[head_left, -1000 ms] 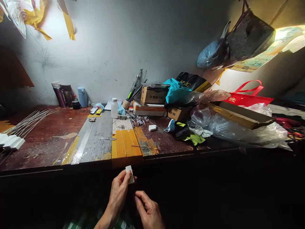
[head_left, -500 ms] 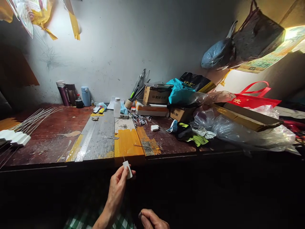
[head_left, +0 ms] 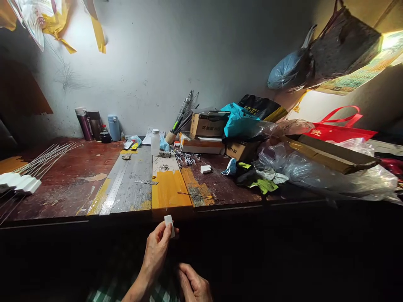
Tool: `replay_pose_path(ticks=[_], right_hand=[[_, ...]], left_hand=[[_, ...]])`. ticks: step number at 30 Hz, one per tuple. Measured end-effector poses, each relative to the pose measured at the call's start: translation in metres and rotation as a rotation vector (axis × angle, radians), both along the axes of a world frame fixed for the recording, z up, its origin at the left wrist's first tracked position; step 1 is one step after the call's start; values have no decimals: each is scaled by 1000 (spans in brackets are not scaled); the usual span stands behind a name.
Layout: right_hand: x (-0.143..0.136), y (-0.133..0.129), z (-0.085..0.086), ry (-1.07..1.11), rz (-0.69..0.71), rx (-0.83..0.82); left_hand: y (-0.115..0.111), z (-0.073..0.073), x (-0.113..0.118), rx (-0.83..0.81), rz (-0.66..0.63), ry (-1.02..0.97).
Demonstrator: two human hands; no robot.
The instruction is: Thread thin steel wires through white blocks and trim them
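- Red-brown wooden table (head_left: 69, 180) spreads widest, its near edge just past the white block (head_left: 169, 225), toward 12 o'clock; take that block as the clock's centre.
- Between 9 and 10 o'clock, well apart, more white blocks (head_left: 28, 184) sit in a row near the table's left end, with long pale rods (head_left: 50, 157) fanning beyond them. Those rods look thin and springy, so probably easy to bend.
- Left hand (head_left: 156, 245): its fingers are clamped on the white block, the thumb across the near face, the other fingers mostly hidden behind.
- Right hand (head_left: 195, 283), at 5 o'clock, well apart from the block: thumb and forefinger tips are close, but I cannot tell whether they meet or pinch something.
- Clear bottle (head_left: 155, 144) stands upright on the table, close to 12 o'clock.
- White block, held in the air before the table, leaning slightly toward 11 o'clock. It seems light, stiff and smooth, perhaps a little slippery; its corners may chip or dent. Best hold is by the broad faces near the lower end, leaving the top free, with modest pressure.
- Small loose pieces (head_left: 189, 160) lie scattered toward 12:30, too tiny to identify.
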State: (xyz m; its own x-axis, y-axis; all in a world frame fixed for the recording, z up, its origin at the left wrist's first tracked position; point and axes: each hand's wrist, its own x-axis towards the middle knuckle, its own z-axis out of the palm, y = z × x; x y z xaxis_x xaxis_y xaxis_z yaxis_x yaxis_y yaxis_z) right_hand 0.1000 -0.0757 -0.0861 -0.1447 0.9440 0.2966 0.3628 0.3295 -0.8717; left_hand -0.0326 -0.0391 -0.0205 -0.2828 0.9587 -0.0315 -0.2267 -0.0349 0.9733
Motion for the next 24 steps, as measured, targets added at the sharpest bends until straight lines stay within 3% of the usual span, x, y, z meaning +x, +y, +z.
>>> replay_pose_path(ticks=[5, 11, 14, 20, 24], right_hand=[[-7, 12, 13, 23, 39, -14], [-13, 17, 18, -52, -12, -14], [-14, 18, 32, -32, 31, 2], [-13, 20, 65, -32, 192, -182], [-13, 20, 57, -30, 177, -162]], left_hand=[[-6, -9, 1, -41, -27, 21], [-3, 1, -6, -43, -3, 28], [2, 7, -8, -48, 7, 15], [6, 11, -13, -45, 38, -6], [3, 8, -12, -63, 42, 2]])
